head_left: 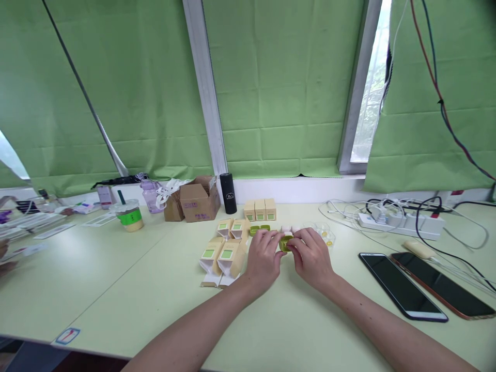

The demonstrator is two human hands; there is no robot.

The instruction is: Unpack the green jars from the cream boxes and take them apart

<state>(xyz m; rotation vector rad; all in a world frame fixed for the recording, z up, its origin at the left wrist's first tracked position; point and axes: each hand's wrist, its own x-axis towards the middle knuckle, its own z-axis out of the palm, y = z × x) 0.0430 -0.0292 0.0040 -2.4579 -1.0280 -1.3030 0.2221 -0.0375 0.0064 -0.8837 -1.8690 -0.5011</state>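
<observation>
Between both sets of fingers is a small olive-green case (285, 243), lifted a little off the table. My left hand (265, 256) pinches its left side, and my right hand (312, 257) grips its right side. More green cases (259, 229) lie just behind my left hand. Behind my right hand are small white pieces (290, 228), partly covered, and a clear plastic tray (324, 233) with yellowish bits in it. Left of my left hand stand several tan cartons (231, 256) with green labels, the front ones with open flaps. What the case contains is too small to tell.
Three closed tan boxes (260, 210) stand at the back beside a black cylinder (228, 194) and a cardboard box (199, 200). A drink cup (129, 216) is at left. Two phones (403, 285) and a power strip (403, 226) with cables lie right. Another person's hand (4, 257) shows far left.
</observation>
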